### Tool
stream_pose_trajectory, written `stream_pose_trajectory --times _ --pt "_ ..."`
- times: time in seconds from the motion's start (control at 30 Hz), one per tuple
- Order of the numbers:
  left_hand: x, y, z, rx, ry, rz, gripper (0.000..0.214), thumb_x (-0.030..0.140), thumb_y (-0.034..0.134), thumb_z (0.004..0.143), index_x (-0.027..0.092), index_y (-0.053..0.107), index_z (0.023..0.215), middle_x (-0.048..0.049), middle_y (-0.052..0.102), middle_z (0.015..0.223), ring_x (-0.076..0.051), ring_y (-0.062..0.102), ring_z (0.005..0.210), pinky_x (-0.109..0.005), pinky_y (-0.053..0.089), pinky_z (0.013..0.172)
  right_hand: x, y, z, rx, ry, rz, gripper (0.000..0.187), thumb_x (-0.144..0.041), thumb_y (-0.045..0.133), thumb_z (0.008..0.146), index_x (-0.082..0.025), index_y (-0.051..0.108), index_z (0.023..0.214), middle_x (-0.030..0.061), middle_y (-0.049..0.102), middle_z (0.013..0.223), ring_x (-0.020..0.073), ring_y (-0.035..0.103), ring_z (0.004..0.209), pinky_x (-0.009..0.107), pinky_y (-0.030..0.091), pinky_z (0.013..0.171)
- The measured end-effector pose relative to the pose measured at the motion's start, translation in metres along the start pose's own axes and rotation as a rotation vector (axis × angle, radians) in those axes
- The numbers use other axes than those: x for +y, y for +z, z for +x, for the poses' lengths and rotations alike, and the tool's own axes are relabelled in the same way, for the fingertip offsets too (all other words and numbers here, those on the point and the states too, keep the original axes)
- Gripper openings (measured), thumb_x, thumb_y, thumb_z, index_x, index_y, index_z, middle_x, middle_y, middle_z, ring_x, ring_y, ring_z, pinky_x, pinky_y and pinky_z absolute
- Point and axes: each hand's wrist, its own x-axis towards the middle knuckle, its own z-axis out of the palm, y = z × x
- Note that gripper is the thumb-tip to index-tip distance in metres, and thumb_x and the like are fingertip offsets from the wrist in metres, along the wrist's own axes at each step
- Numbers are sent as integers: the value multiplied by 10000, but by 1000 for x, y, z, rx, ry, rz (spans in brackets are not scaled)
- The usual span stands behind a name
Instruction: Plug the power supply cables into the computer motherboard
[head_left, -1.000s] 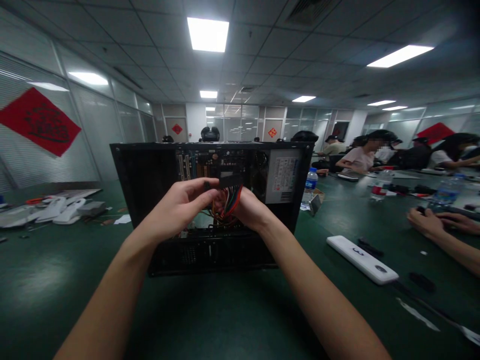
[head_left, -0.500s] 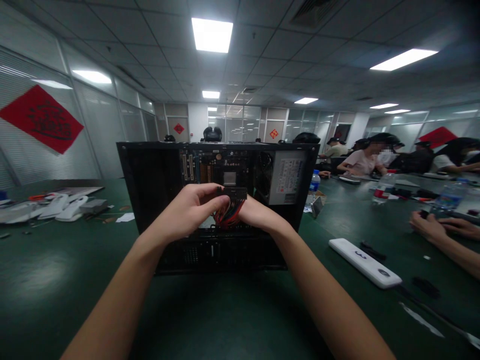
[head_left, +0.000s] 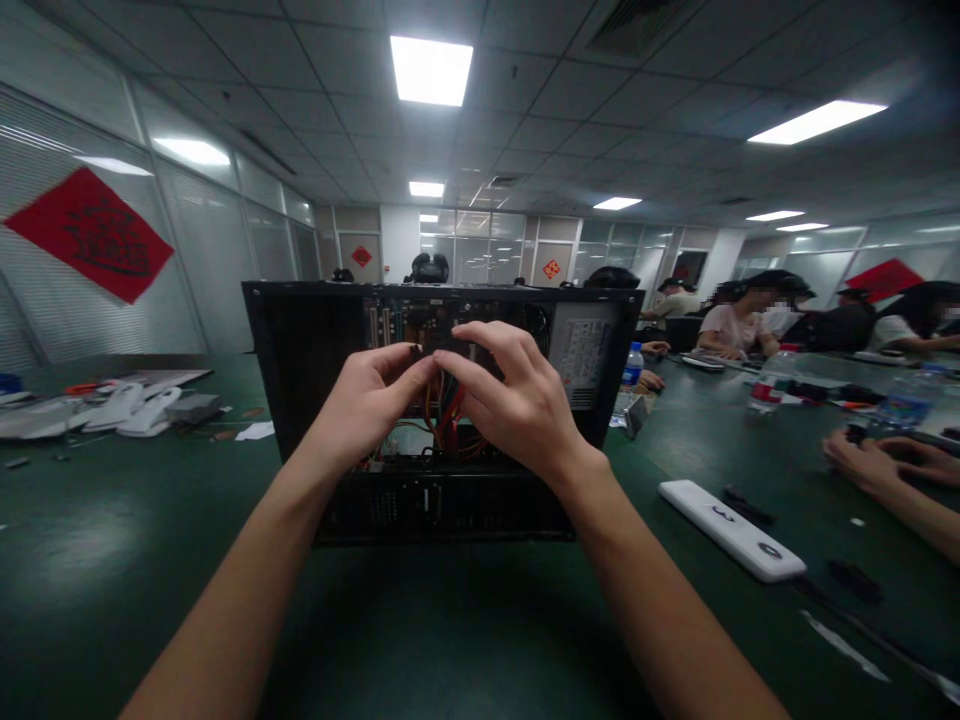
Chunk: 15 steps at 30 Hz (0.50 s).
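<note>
On the green tabletop [head_left: 120,570], far left: white plastic pieces [head_left: 146,414], unidentified; one grey block [head_left: 193,406] beside them; one white paper scrap [head_left: 256,431]. Above, on the glass partition: one red diamond-shaped decoration [head_left: 90,235], its lettering illegible.

Centre: one black computer case [head_left: 495,502], standing on the tabletop, open side towards the wearer. Left part of its interior very dark; pale expansion slots [head_left: 379,328] next, on the motherboard [head_left: 439,312], whose middle is covered by both hands.

Left hand [head_left: 364,405]: in front of the case opening; thumb and forefinger fingers pinched nearly together on a small black connector [head_left: 417,350], only its top edge showing. Multicoloured cable bundle [head_left: 450,410]: between the hands, running down into the case; upper end blurred. Right hand [head_left: 521,400]: fingers curved and parted, tips close to the left hand's; whether they grip anything cannot be told.

Right part of the case: one power supply unit [head_left: 589,350], label too blurred to read, fan [head_left: 536,325] partly behind the right hand.

Beyond the case: one blue-capped bottle [head_left: 632,368], partly hidden by its edge. Further right: one white bar-shaped device [head_left: 731,530], marked 3; one red-capped bottle [head_left: 766,385], upright; a co-worker's hands [head_left: 870,465] around a dark object, hard to identify, forearms cut off by the frame.
</note>
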Motion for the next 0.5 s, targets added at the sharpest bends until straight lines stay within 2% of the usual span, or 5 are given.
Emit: stream_pose_trajectory --times 0.13,0.23,0.37,0.5 --pt "-3 1 0 -7 -93 -51 462 434 757 779 151 708 1141 -51 727 884 -152 633 727 -263 538 639 7 7 -7 36 -41 13 349 -111 486 949 -241 637 1236 107 620 1227 237 588 1141 444 545 969" --pt "-4 0 0 -49 -154 -143 540 353 806 740 174 672 1232 -63 741 974 -163 669 796 -306 583 734 11 9 -9 82 -46 42 333 -93 461 950 -199 655 1199 127 636 1192 232 600 1124 431 551 954" --pt "-5 -2 -2 -113 -162 -228 497 300 789 763 174 674 1230 -67 744 1011 -174 692 868 -366 595 862 13 10 -10 97 -15 72 338 -83 457 943 -209 662 1181 122 644 1191 236 602 1133 446 548 952" --pt "-5 -3 -1 -100 -151 -207 517 304 774 778 170 649 1262 -64 746 1006 -173 700 857 -370 607 858 12 11 -11 90 -6 79 338 -77 460 938 -209 666 1172 119 650 1192 234 601 1141 449 547 956"
